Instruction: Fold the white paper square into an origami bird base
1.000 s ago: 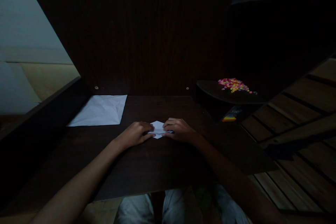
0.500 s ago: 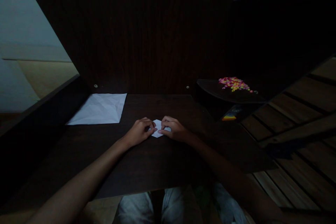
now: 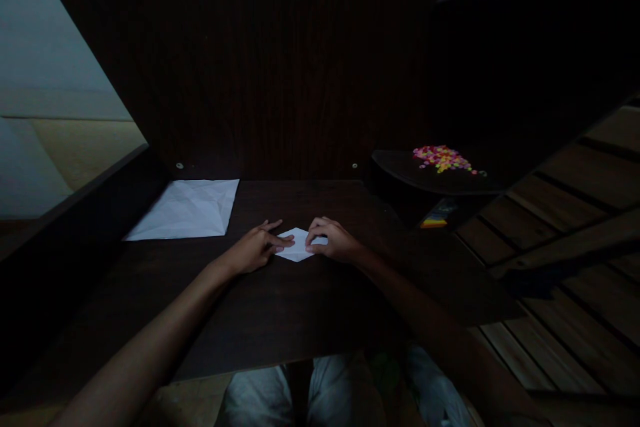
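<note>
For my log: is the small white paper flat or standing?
Flat: the small paper shows its broad face upward, and the left hand rests fingers on it.

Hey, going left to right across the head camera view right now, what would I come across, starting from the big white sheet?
Big white sheet, left hand, small white paper, right hand, pile of small colourful pieces, wooden slats.

Folded paper (image 3: 297, 252) partly under hands (image 3: 250, 250), forearms (image 3: 150, 340) cropped, colourful pieces (image 3: 443, 159) too small to identify
</note>
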### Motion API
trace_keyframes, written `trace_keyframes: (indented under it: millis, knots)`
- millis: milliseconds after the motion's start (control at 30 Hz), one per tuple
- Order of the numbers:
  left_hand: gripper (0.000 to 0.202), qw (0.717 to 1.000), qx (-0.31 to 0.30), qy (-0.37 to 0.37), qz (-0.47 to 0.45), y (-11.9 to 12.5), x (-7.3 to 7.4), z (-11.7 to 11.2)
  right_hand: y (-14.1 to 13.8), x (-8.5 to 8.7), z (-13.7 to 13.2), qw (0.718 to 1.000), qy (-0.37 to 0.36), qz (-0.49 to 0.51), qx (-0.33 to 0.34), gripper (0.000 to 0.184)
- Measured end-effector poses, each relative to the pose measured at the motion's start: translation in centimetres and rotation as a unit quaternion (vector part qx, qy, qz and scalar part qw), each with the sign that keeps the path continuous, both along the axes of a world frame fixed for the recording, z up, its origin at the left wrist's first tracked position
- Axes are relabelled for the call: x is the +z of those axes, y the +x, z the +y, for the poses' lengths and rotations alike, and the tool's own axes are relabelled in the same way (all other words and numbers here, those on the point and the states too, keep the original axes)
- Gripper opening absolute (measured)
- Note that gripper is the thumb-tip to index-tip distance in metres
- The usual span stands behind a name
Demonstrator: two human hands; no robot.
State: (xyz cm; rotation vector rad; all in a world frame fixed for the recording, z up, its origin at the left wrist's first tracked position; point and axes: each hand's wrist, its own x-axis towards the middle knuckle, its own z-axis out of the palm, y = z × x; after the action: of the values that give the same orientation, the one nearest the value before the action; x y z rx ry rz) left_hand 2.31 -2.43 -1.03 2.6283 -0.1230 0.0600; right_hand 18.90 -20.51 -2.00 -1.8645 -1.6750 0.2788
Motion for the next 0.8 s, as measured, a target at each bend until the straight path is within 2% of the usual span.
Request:
trace_keyframes:
  millis: [133,233,467,633,700,800]
  knots:
    - [0.053,0.999,-0.024,0.010,0.021,-0.2,0.3,0.6,1.4,0.3,-0.6,0.997,0.009,0.010,0.080,0.010]
    - [0.061,0.999,-0.027,0.014,0.029,-0.5,0.6,0.9,2.0,0.4,-0.9,0.995,0.008,-0.020,0.098,0.008]
    - [0.039,0.999,-0.004,0.013,0.034,-1.3,1.7,0.3,1.9,-0.2,-0.8,0.989,0.019,-0.144,-0.015,0.020]
    - [0.026,0.998,-0.050,-0.033,-0.023,-1.0,1.6,-1.3,1.5,-0.9,-0.2,0.985,0.024,-0.162,-0.045,0.027]
    - [0.026,0.997,-0.062,-0.044,-0.031,-0.9,1.4,-1.8,1.5,-1.2,0.0,0.987,0.019,-0.150,-0.049,0.028]
    - [0.036,0.996,-0.077,-0.044,-0.027,-0.8,1.1,-2.2,1.6,-1.5,0.1,0.990,-0.010,-0.131,-0.050,0.036]
